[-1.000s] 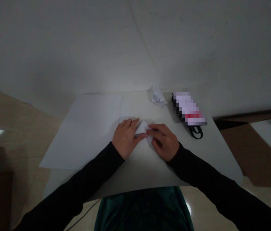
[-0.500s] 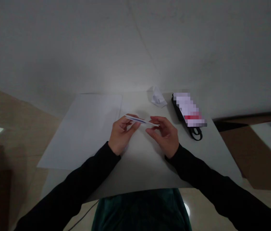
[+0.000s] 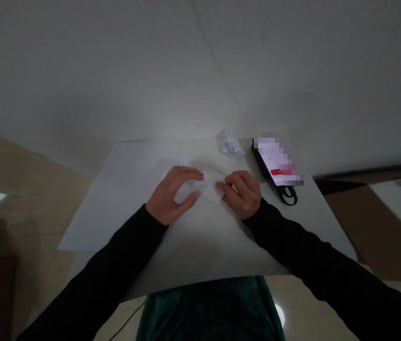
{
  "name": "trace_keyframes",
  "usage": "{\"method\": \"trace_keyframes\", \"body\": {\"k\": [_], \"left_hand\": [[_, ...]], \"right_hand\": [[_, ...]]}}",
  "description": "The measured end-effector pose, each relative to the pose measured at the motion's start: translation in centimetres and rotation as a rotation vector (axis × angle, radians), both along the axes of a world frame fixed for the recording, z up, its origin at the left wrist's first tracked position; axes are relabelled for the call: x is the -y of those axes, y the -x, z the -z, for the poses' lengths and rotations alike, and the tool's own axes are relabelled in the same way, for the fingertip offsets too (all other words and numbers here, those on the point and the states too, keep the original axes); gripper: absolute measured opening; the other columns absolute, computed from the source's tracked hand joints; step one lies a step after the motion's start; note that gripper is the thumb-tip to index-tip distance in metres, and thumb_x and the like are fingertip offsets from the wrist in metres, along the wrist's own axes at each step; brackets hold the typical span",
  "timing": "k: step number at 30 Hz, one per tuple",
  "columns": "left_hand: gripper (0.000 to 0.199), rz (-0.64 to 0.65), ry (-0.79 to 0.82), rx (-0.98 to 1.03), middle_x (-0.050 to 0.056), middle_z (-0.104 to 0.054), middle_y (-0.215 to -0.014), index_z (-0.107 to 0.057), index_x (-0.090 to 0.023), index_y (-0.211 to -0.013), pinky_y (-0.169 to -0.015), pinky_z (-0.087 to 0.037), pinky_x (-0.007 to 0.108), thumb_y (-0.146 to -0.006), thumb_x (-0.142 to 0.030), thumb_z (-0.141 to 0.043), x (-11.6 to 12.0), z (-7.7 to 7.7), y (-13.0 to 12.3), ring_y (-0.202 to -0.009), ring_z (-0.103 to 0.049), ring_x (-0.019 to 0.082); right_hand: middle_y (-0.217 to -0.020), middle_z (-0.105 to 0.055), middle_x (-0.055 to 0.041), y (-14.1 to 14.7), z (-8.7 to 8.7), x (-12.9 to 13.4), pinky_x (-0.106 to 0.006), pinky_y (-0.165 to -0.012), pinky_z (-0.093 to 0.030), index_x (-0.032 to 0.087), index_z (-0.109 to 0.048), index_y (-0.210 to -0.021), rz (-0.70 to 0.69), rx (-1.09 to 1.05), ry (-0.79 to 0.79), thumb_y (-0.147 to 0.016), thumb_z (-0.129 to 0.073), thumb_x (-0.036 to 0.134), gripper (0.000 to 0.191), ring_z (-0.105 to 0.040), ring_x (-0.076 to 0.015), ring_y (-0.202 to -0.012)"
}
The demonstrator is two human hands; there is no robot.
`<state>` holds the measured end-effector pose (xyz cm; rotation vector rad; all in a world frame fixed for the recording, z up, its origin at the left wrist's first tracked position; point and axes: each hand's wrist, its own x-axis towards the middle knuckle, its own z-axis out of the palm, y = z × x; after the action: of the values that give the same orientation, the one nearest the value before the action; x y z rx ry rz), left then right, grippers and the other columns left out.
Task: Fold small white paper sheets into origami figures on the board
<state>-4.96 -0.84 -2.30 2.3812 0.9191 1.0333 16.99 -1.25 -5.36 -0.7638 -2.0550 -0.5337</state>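
Observation:
A small piece of folded white paper (image 3: pixel 212 188) is between my hands, low over the white table or on it; which of the two I cannot tell. My left hand (image 3: pixel 172 195) curves around its left side with the thumb and fingers apart, the fingertips close to the paper or touching it. On the other side, my right hand (image 3: pixel 243 193) has its fingers curled and pinches the paper's right edge. Behind them stands a folded white paper shape (image 3: pixel 232 145), pointed at the top.
A large white sheet (image 3: pixel 115 189) lies on the left of the table (image 3: pixel 200 255). To the right, a phone with a lit screen (image 3: pixel 277 163) rests on a black object with a loop strap (image 3: pixel 288 195). A wall (image 3: pixel 150 71) rises behind the table.
The paper has turned from edge-on to showing its flat face, and is lower. My left hand has loosened from its pinch and spread its fingers; my right hand's fingers have curled in.

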Motion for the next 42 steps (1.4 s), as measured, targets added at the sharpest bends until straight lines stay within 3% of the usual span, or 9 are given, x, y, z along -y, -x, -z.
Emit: {"method": "trace_keyframes", "body": {"k": [2,4,8,13,18,23,26,32,42], "left_hand": [[0.043,0.157,-0.100,-0.251,0.011,-0.062,-0.118,-0.054,-0.018,-0.120,-0.094,-0.046,0.040,-0.083,-0.038,-0.063,0.2,0.4,0.3,-0.110,-0.057,0.024],[0.037,0.165,-0.190,-0.362,0.011,-0.064,-0.116,-0.055,-0.016,-0.119,-0.090,-0.049,0.039,-0.087,-0.033,-0.059,0.4,1.2,0.2,-0.106,-0.059,0.023],[0.022,0.116,-0.319,-0.419,0.008,-0.069,-0.106,-0.060,-0.014,-0.111,-0.084,-0.053,0.035,-0.093,-0.016,-0.047,0.5,2.5,0.0,-0.096,-0.062,0.019],[0.022,0.049,-0.273,-0.356,0.008,-0.070,-0.094,-0.062,-0.014,-0.108,-0.078,-0.055,0.030,-0.095,-0.019,-0.045,0.1,2.7,0.5,-0.086,-0.064,0.016],[0.019,-0.143,-0.067,-0.227,0.002,-0.072,-0.087,-0.067,-0.018,-0.098,-0.070,-0.054,0.025,-0.091,-0.030,-0.055,-0.1,2.6,0.8,-0.078,-0.067,0.014],[0.019,-0.262,0.284,-0.133,-0.001,-0.073,-0.084,-0.069,-0.022,-0.091,-0.069,-0.054,0.025,-0.084,-0.038,-0.062,-0.1,2.2,0.5,-0.073,-0.068,0.013],[0.023,-0.321,0.405,-0.035,-0.001,-0.073,-0.081,-0.070,-0.021,-0.090,-0.071,-0.054,0.025,-0.081,-0.043,-0.065,-0.1,2.1,0.1,-0.072,-0.068,0.013],[0.025,-0.421,0.388,0.020,-0.001,-0.069,-0.072,-0.070,-0.021,-0.087,-0.059,-0.049,0.023,-0.081,-0.045,-0.065,-0.6,2.4,-0.8,-0.062,-0.064,0.012],[0.020,-0.422,0.287,-0.079,-0.001,-0.071,-0.074,-0.069,-0.022,-0.089,-0.060,-0.050,0.024,-0.083,-0.041,-0.063,-1.0,2.7,-1.0,-0.066,-0.065,0.013]], "right_hand": [[-0.077,-0.058,-0.0062,0.3,0.4,-0.2,-0.032,-0.072,-0.048,0.019,-0.064,-0.076,0.016,0.088,0.057,-0.087,-0.053,0.013,0.016,-0.051,-0.0182,-0.080],[-0.078,-0.059,-0.0074,0.4,0.8,-0.4,-0.032,-0.071,-0.047,0.017,-0.064,-0.074,-0.018,0.125,0.167,-0.088,-0.051,0.011,0.020,-0.051,-0.0184,-0.080],[-0.087,-0.064,-0.0098,-0.2,1.6,-1.1,-0.032,-0.070,-0.049,0.016,-0.068,-0.083,-0.204,0.104,0.419,-0.090,-0.052,0.018,0.017,-0.055,-0.0183,-0.085],[-0.085,-0.068,-0.0073,-1.3,2.1,-2.1,-0.030,-0.072,-0.052,0.017,-0.070,-0.094,-0.394,-0.030,0.559,-0.091,-0.054,0.025,0.018,-0.059,-0.0155,-0.079],[-0.075,-0.069,-0.0038,-1.2,1.7,-2.0,-0.030,-0.067,-0.051,0.018,-0.071,-0.098,-0.258,-0.236,0.720,-0.086,-0.063,0.027,0.017,-0.059,-0.0147,-0.070],[-0.073,-0.070,-0.0023,-0.5,1.3,-2.0,-0.028,-0.061,-0.049,0.021,-0.074,-0.083,-0.090,-0.455,0.931,-0.076,-0.073,0.029,0.011,-0.059,-0.0139,-0.065],[-0.071,-0.069,-0.0019,-0.1,1.2,-2.1,-0.027,-0.059,-0.047,0.020,-0.074,-0.079,-0.044,-0.504,0.980,-0.074,-0.075,0.027,0.008,-0.057,-0.0130,-0.062],[-0.067,-0.069,-0.0007,0.5,1.0,-2.1,-0.029,-0.062,-0.046,0.021,-0.073,-0.072,0.012,-0.437,0.961,-0.076,-0.073,0.025,0.005,-0.055,-0.0135,-0.062],[-0.064,-0.067,-0.0007,0.9,0.4,-2.3,-0.027,-0.059,-0.045,0.019,-0.073,-0.070,0.127,-0.440,1.090,-0.073,-0.073,0.025,0.006,-0.056,-0.0122,-0.058]]}}
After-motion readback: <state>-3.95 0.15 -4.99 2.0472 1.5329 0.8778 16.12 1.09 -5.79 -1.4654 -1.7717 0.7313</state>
